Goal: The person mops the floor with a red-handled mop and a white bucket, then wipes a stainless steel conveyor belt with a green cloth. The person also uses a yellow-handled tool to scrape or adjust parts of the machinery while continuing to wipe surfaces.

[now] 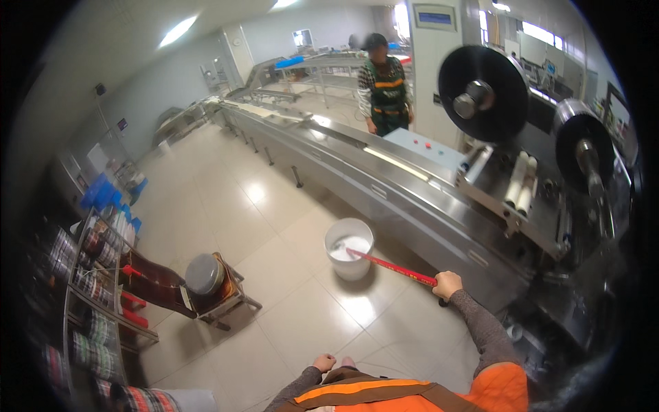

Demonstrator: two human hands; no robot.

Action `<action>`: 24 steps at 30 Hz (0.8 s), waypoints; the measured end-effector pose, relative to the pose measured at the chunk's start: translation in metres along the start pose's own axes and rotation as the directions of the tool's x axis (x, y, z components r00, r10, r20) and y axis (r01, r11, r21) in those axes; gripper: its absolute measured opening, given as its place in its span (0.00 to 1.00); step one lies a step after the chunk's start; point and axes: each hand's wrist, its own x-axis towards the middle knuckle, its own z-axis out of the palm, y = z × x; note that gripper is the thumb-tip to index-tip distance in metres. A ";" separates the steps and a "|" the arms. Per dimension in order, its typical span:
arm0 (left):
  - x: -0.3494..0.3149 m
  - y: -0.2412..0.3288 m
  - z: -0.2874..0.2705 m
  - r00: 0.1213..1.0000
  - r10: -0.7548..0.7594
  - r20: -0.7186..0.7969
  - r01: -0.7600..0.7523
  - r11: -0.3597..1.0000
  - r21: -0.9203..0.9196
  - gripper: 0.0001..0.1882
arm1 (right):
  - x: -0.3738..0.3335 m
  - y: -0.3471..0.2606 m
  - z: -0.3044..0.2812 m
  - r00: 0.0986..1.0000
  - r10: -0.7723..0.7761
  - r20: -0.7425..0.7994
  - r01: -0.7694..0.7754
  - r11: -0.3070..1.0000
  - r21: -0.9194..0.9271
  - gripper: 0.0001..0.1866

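At the bucket's four o'clock, the right hand [447,285] had fingers wrapped round a red stick [401,270], reaching the bucket [351,272], likely for distance; the left hand's [324,362] I couldn't tell.

Bright interior with elongated white ceiling lamps [178,31]; glare on glossy beige tiled floor [220,185]; fisheye curvature and black vignetting peripherally.

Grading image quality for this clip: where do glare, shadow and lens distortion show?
Head view: glare patches on the tiled floor, one just below the bucket in frame; a soft shadow at the bucket's foot; a ceiling light blown out white; black corners around the round fisheye image, with the shelf rack leaning near its left rim.
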 end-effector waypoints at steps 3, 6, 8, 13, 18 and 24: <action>0.039 0.051 -0.071 0.995 0.068 -0.072 -0.062 0.994 0.086 0.15 | 0.066 -0.015 -0.046 1.000 -0.002 0.027 0.005 0.994 -0.107 0.12; 0.105 0.006 -0.122 0.944 0.114 -0.311 -0.094 0.992 0.080 0.14 | 0.100 -0.026 -0.069 0.993 0.012 -0.119 0.012 0.981 0.195 0.18; 0.123 0.005 -0.143 0.929 0.017 -0.370 -0.030 0.999 -0.030 0.14 | 0.117 -0.023 -0.080 0.949 0.152 -0.276 -0.029 0.915 0.402 0.15; 0.139 0.018 -0.168 0.953 -0.282 -0.111 0.238 0.923 -0.303 0.14 | 0.207 -0.104 -0.132 0.665 0.246 -0.705 0.406 0.673 0.618 0.06; 0.179 0.042 -0.174 0.924 -0.382 0.000 0.287 0.694 -0.661 0.13 | 0.326 -0.169 -0.082 0.786 0.416 -0.457 0.469 0.081 0.879 0.09; 0.188 0.126 -0.218 0.933 -0.332 -0.138 0.147 0.704 -0.695 0.10 | 0.409 -0.246 -0.195 0.908 -0.122 -0.400 0.391 -0.091 0.916 0.19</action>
